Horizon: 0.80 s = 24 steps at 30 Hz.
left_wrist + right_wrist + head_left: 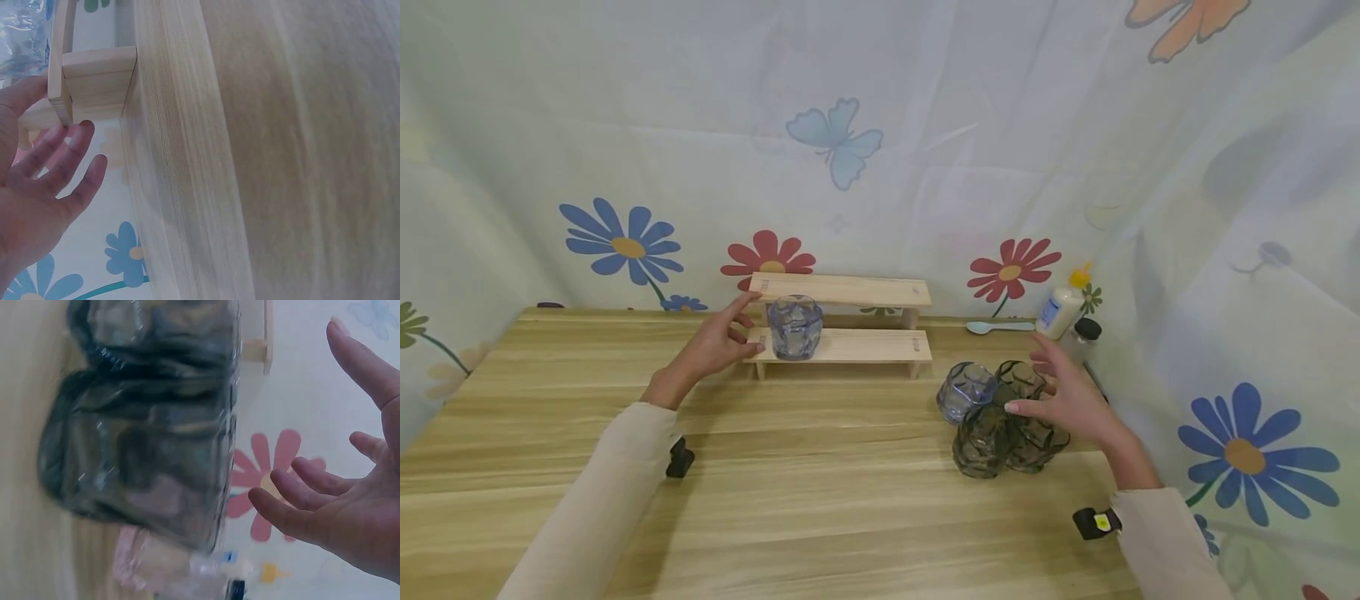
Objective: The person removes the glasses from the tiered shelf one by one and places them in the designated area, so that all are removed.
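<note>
A two-step wooden shelf [880, 346] stands at the back of the table, with a blue-tinted faceted glass [796, 329] upright on its lower step at the left. My left hand [718, 340] is at the shelf's left end, fingers extended. In the left wrist view its thumb lies at the step's end beside the glass. On the right, a second blue-tinted glass [964, 393] stands grouped with three dark grey glasses [981, 446]. Above this group hovers my right hand [1071, 396], fingers spread, nothing held; it partly hides the dark glasses in the head view.
Behind the right hand are a white bottle with a yellow nozzle [1060, 310], a jar with a black lid [1084, 333] and a pale blue spoon [1000, 327]. A flowered curtain [880, 208] hangs behind the table and along its right side.
</note>
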### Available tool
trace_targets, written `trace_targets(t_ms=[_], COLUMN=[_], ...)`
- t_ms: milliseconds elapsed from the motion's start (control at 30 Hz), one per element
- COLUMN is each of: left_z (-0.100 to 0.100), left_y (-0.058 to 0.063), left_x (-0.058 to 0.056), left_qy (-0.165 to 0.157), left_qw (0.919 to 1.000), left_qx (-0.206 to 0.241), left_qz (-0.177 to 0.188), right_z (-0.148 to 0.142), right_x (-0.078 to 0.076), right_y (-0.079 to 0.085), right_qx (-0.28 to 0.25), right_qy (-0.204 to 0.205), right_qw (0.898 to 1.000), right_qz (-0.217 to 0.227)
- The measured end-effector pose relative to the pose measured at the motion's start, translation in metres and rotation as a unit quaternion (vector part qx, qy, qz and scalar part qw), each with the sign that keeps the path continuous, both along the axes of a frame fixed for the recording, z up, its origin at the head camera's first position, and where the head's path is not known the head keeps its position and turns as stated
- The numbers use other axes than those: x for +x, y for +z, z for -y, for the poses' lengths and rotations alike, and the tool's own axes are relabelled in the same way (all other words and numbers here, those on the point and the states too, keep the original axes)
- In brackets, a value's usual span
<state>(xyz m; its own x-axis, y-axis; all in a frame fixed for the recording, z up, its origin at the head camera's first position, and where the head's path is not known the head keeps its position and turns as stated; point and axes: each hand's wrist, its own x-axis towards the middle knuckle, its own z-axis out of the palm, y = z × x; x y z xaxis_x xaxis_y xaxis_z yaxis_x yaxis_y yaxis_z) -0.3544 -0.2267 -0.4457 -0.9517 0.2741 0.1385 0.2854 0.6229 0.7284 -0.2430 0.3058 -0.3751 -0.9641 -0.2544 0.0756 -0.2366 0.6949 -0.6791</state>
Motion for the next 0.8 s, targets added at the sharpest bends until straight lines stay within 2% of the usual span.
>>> trace_targets(t_ms=[333, 600, 800], left_z=[0.001, 0.0, 0.001], left_y=[-0.001, -0.001, 0.0], left_x=[0.0, 0.0, 0.001], left_qy=[-0.001, 0.001, 0.001], left_qw=[1.0, 0.9999, 1.0], left_qx=[0.003, 0.006, 0.001], left_qz=[0.007, 0.008, 0.006], right_z=[0.05, 0.079, 0.103], right_x=[-0.029, -0.048, -0.06], right_y=[0.02, 0.025, 0.025], right_qx=[0.044, 0.032, 0.038], right_qy=[0.06, 0.116, 0.135], right_qw=[0.997, 0.993, 0.99], right_qz=[-0.005, -0.001, -0.004])
